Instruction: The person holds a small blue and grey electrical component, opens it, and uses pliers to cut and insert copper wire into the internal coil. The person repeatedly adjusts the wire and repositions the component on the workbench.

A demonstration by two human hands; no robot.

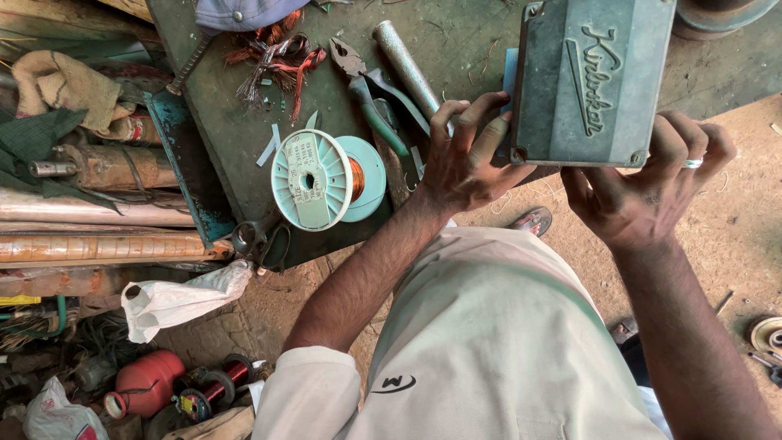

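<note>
From the head view, we hold a grey metal cover (590, 77) upright at the bench's edge. Our left hand (464, 159) presses curled fingers against its left side and lower corner; our right hand (643, 191), a ring on one finger, cups the lower right corner from beneath. Both grips are closed on it. To handle it well, we judge, we should keep both corners supported and level. Just left lie a pale green spool of copper wire (326, 179) and pliers (366, 90).
</note>
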